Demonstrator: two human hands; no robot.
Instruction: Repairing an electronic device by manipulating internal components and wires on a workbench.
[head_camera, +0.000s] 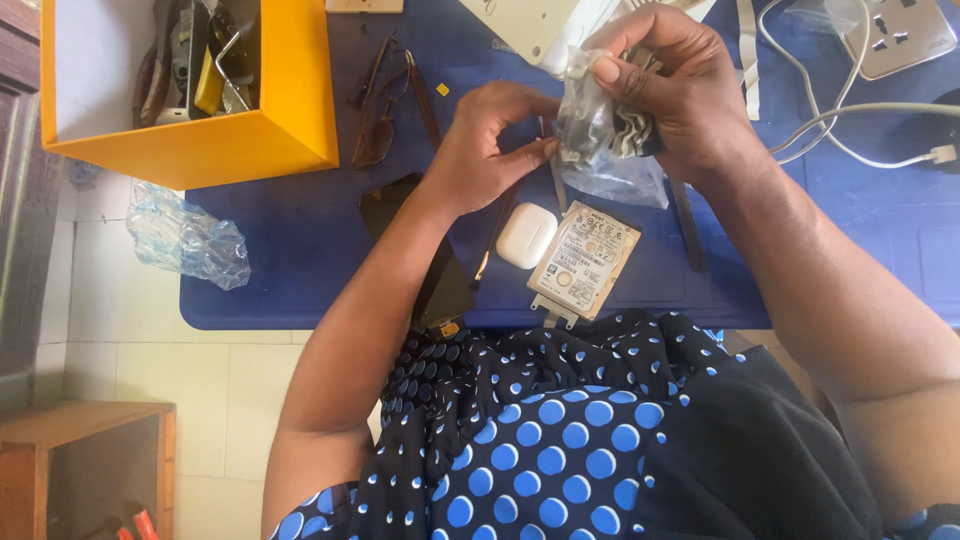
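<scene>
Head view, hands: right hand (672, 88) above the desk's far middle, fingers curled and pinching the top of a clear bag (600, 140); left hand (490, 145) just beside it, thumb and forefinger pressed together on the bag's left edge, other fingers curled.

Head view, bag: crumpled clear plastic, held up off the desk (300, 250) between both hands; small dark and pale parts bunched inside near the right fingers, what they are cannot be told; its lower part hangs slack over the drive.

Head view, drive (584, 262): flat metal hard drive with a pale label, lying tilted at the desk's near edge, below the bag.

Head view, case (526, 236): small white rounded case, touching or just beside the drive's left side.

Head view, box (190, 85): yellow open box at the desk's far left corner; hand tools stand packed against its right wall, a yellow piece among them; the rest of its white inside shows bare.

Head view, glasses (385, 105): folded, on the desk just right of the box.

Head view, socket (893, 35): white wall socket plate at the far right corner; white cable (850, 125) curling beside it.

Head view, wrap (185, 237): bluish crumpled plastic, off the desk's left edge.
</scene>
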